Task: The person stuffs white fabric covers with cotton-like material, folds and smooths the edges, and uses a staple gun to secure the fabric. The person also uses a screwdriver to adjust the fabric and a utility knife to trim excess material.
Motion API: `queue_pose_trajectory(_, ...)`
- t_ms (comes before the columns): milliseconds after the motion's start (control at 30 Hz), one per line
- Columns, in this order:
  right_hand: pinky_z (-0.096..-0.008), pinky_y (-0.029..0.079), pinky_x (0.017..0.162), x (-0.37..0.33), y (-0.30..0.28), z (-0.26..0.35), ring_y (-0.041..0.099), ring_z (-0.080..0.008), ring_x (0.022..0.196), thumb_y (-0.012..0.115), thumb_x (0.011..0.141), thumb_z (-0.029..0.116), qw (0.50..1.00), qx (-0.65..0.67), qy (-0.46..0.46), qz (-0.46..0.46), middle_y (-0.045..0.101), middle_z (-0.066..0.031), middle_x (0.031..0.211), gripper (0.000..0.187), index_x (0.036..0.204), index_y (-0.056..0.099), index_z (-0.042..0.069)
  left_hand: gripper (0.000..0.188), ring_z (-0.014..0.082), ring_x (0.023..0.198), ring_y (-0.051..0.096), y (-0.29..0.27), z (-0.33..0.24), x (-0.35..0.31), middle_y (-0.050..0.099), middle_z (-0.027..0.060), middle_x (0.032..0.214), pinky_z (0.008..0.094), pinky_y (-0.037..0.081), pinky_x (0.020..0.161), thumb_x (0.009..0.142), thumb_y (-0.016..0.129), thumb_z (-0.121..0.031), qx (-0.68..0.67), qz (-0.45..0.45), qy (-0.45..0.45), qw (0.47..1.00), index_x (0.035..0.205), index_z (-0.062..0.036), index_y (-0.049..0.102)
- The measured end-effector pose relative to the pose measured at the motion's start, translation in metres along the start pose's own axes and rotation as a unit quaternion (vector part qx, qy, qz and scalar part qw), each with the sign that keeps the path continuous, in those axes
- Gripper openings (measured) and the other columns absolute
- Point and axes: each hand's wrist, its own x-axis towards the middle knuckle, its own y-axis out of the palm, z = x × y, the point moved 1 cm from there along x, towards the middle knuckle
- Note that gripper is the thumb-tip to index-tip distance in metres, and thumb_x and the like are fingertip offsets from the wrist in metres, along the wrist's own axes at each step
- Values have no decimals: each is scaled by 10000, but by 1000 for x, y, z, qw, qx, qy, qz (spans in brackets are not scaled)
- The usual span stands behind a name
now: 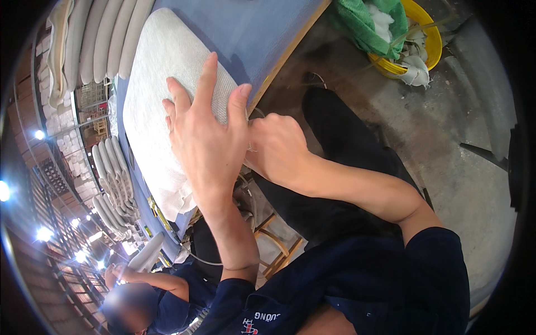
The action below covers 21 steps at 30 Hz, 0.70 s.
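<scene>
A light grey, fabric-covered cushion [159,84] lies on the blue tabletop [240,33], with a loose, ragged flap of its cloth at the near end. My left hand [209,134] presses on top of the cushion, its fingers spread and thumb held apart. Close beside it, at the cushion's edge along the table's side, my right hand [277,146] is closed in a fist. A few loose threads show by its wrist. Whatever its fingers grip is hidden from this view.
Several similar grey cushions [114,39] are stacked on the far left, with more [111,173] farther off. A yellow tub [434,42] with a green sack [371,28] and cloth scraps stands on the floor at upper right. Another person [167,287] works at lower left.
</scene>
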Motion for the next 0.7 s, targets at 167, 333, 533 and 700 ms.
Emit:
queue_pose_trajectory(167, -464, 598, 593, 3, 3, -1, 741, -375, 651, 718, 825, 159, 998, -28, 13, 62, 712, -205, 693, 147, 860, 729, 17, 633, 634, 1459, 400, 0, 7, -4, 445, 373, 1588, 633, 369, 1189, 929, 753, -549, -20, -5, 30, 999, 1504, -314, 633)
queue_pose_trajectory(333, -515, 573, 581, -2, -3, -2, 703, -432, 633, 764, 835, 195, 996, 8, 30, 80, 699, -201, 696, 243, 947, 675, -2, 513, 562, 1523, 319, 17, 16, -11, 411, 248, 1662, 658, 228, 1223, 948, 759, -436, -64, -73, 80, 992, 1438, -306, 680)
queue_pose_trajectory(533, -523, 573, 660, 15, -87, 9, 718, -412, 756, 719, 943, 260, 982, -115, -43, 146, 706, -187, 818, 262, 1058, 626, 43, 425, 546, 1500, 338, 14, 15, -14, 440, 127, 1670, 671, 227, 1198, 944, 768, -377, -32, -81, 90, 992, 1360, -303, 719)
queue_pose_trajectory(700, -462, 535, 842, 135, -156, 10, 673, -337, 1007, 726, 962, 260, 912, -323, -165, -194, 683, -118, 1051, 262, 1131, 629, 85, 333, 492, 1528, 347, 7, 25, -21, 495, 66, 1648, 631, 232, 1227, 992, 726, -330, -32, -96, 88, 991, 1322, -288, 747)
